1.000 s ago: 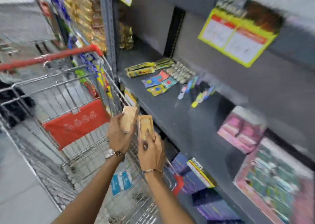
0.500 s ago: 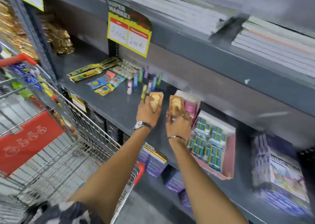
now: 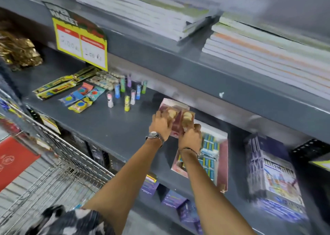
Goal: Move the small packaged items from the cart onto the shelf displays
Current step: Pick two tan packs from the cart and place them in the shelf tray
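Observation:
Both my hands are up at the grey middle shelf (image 3: 110,127), each holding one small tan packaged item. My left hand (image 3: 160,125) grips a packet (image 3: 170,113) and my right hand (image 3: 190,136) grips a second packet (image 3: 187,117). The two packets are side by side, held over a pink display box (image 3: 174,103) on the shelf. The wire cart (image 3: 59,165) stands at the lower left; its contents are mostly out of view.
On the shelf to the left lie flat colourful packets (image 3: 80,97) and several small upright tubes (image 3: 125,93). A pink tray of blue items (image 3: 212,150) and a purple boxed pack (image 3: 273,175) sit to the right. Stacked notebooks (image 3: 259,52) fill the shelf above.
My hands have carried the two packets from above the cart up and right to the shelf, and now hold them over the pink display box. My view has swung away from the cart.

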Demonstrator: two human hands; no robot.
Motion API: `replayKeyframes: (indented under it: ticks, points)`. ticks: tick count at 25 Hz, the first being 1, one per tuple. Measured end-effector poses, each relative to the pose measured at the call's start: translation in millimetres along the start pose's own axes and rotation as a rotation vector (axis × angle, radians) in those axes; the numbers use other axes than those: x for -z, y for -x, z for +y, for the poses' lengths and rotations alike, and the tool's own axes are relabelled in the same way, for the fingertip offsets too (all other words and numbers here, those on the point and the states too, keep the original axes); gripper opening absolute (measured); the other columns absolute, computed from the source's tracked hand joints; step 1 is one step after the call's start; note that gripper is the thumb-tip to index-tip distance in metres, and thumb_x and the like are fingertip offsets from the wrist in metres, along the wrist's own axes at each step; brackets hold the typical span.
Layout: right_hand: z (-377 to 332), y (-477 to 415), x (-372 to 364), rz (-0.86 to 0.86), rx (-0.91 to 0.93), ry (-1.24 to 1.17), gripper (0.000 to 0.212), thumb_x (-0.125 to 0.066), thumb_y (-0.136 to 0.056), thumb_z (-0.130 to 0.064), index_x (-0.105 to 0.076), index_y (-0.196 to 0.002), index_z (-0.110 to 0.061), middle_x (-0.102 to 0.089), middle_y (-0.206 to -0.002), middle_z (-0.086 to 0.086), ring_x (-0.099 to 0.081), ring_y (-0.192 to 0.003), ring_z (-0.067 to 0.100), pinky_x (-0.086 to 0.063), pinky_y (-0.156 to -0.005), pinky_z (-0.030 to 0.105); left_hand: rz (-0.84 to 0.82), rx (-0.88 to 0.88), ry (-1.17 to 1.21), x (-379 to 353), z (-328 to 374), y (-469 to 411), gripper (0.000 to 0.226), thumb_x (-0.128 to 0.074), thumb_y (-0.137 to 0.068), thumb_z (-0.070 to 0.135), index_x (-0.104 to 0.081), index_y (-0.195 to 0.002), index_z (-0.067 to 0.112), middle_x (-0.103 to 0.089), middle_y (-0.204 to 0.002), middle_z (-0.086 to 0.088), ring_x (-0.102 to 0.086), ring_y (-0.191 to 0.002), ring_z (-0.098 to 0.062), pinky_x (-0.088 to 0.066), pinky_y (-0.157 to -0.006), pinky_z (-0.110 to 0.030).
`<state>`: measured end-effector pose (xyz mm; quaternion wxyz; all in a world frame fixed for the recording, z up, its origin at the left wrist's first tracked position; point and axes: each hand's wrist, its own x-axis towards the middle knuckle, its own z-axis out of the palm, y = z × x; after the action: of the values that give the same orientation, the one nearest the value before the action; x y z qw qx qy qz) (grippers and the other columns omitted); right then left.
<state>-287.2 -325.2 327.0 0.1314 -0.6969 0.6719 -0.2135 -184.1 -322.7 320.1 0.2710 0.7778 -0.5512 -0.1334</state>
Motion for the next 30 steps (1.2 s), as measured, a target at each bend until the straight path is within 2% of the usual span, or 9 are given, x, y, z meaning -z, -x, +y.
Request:
replayKeyframes:
  ticks: [3,5,11,14,18,22,25,27,30]
  points:
    - [0,0,-7,-0.083,0.124,0.097,0.046,-0.042,-0.09,0.007,-0.04,-0.135,-0.006,-0.042,-0.136,0.02,-0.056,-0.112,0.038,-0.049,-0.091,0.043,-0.038,-0.162,-0.011,-4,-17,8,0.048,-0.035,-0.097,0.025,-0.026,-0.141,0.009,-0.025,-0.148,-0.017,-0.033,-0.124,-0.036,-0.041,-0.099,-0.044]
    - [-1,-3,-9,-0.096,0.157,0.157,0.047,-0.039,-0.09,0.011,-0.041,-0.134,-0.005,-0.043,-0.138,0.018,-0.059,-0.11,0.037,-0.05,-0.092,0.042,-0.053,-0.169,-0.052,-5,-28,9,0.051,-0.033,-0.098,0.026,-0.019,-0.144,0.01,-0.02,-0.15,-0.017,-0.026,-0.131,-0.035,-0.04,-0.103,-0.043]
    - [-3,-14,-9,-0.073,0.203,0.178,0.051,-0.044,-0.087,0.007,-0.039,-0.136,-0.01,-0.048,-0.137,0.015,-0.054,-0.116,0.033,-0.051,-0.089,0.042,-0.078,-0.118,-0.151,0,-29,-20,0.05,-0.038,-0.098,0.024,-0.024,-0.143,0.011,-0.01,-0.155,-0.013,-0.017,-0.138,-0.03,-0.028,-0.114,-0.038]
    - [-1,-1,-20,-0.079,0.304,0.196,0.062,-0.046,-0.088,-0.002,-0.026,-0.145,-0.012,-0.027,-0.155,0.008,-0.029,-0.141,0.027,-0.033,-0.112,0.042,-0.006,-0.274,-0.261,-4,-38,-11,0.053,-0.031,-0.098,0.029,-0.012,-0.145,0.016,-0.011,-0.157,-0.009,-0.013,-0.143,-0.025,-0.017,-0.116,-0.038]
    - [-6,6,-28,-0.17,0.321,0.234,0.071,-0.043,-0.09,-0.01,-0.006,-0.15,-0.012,-0.008,-0.161,0.006,-0.011,-0.148,0.022,-0.015,-0.122,0.042,-0.074,-0.398,-0.457,-10,-53,0,0.056,-0.03,-0.097,0.021,-0.003,-0.146,0.019,-0.006,-0.158,-0.004,-0.008,-0.145,-0.02,-0.011,-0.117,-0.04]
    - [-7,1,-22,-0.189,0.282,0.248,0.073,-0.045,-0.089,-0.011,-0.006,-0.15,-0.013,-0.009,-0.161,0.006,-0.011,-0.148,0.022,-0.014,-0.122,0.04,-0.118,-0.382,-0.486,-6,-45,-9,0.055,-0.026,-0.098,0.027,-0.001,-0.146,0.019,-0.002,-0.158,-0.005,-0.005,-0.145,-0.02,-0.008,-0.118,-0.041]
    - [-30,17,-24,0.048,0.261,0.092,0.061,-0.045,-0.093,-0.02,-0.021,-0.148,-0.008,-0.023,-0.157,0.013,-0.021,-0.146,0.028,-0.02,-0.119,0.045,-0.06,-0.356,-0.453,10,-60,2,0.061,-0.034,-0.094,0.026,-0.003,-0.146,0.018,-0.002,-0.158,-0.009,-0.004,-0.145,-0.024,-0.01,-0.118,-0.041]
    - [-61,35,-37,0.185,0.408,-0.061,0.051,-0.039,-0.095,-0.024,-0.035,-0.142,-0.003,-0.038,-0.149,0.018,-0.034,-0.14,0.032,-0.03,-0.114,0.048,0.069,-0.234,-0.331,33,-90,14,0.059,-0.035,-0.095,0.03,-0.006,-0.146,0.02,-0.003,-0.158,-0.01,-0.005,-0.145,-0.025,-0.014,-0.116,-0.045]
    - [-107,78,-72,0.101,0.644,-0.191,0.047,-0.044,-0.093,-0.021,-0.046,-0.135,-0.002,-0.047,-0.143,0.017,-0.042,-0.135,0.033,-0.037,-0.109,0.045,0.281,0.095,-0.121,77,-160,40,0.055,-0.031,-0.097,0.035,-0.008,-0.146,0.024,-0.006,-0.157,-0.009,-0.005,-0.145,-0.024,-0.012,-0.115,-0.046]
